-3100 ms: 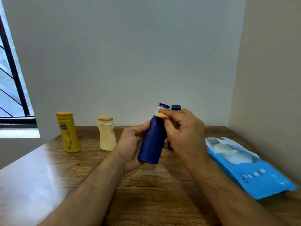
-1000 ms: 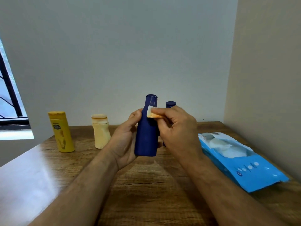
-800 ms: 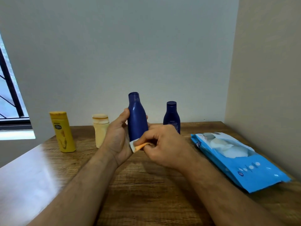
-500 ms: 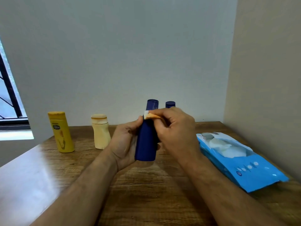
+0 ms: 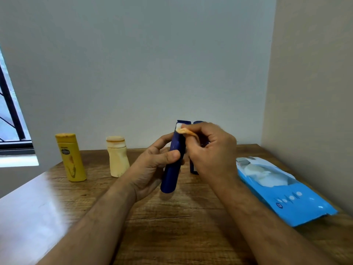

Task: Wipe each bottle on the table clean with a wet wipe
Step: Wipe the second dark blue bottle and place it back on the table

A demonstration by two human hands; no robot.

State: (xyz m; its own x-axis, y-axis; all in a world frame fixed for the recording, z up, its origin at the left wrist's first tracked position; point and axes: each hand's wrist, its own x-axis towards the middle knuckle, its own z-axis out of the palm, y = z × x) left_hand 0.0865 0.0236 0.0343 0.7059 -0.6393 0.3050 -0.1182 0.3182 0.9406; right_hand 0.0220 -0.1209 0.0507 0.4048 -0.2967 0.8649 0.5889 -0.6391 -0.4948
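Head view. A dark blue bottle [image 5: 172, 165] is held above the wooden table [image 5: 172, 226], tilted with its cap end up and leaning slightly right. The left hand [image 5: 152, 169] grips its lower body, thumb across the front and fingers wrapped behind. The right hand [image 5: 208, 150] pinches a small folded wet wipe [image 5: 184, 131], white with an orange stain, between thumb and fingertips and presses it against the bottle just below the cap. What the bottle holds cannot be told; its wall is opaque.

A second dark blue bottle [image 5: 193, 167] stands upright on the table directly behind the right hand, mostly hidden, with only its cap and part of its base showing. To the left, a cream bottle [image 5: 116, 156] with a rounded cap stands upright, and further left a yellow bottle [image 5: 70, 157] with a dark oval label stands upright; the two are apart from each other and from the hands. All are capped and opaque.

At the right edge of the table, near the side wall, lies a light blue wipe packet [image 5: 290, 196], flat, its top flap open and white wipes [image 5: 263, 175] showing in the opening.

A window [image 5: 9, 119] with dark bars occupies the far left.
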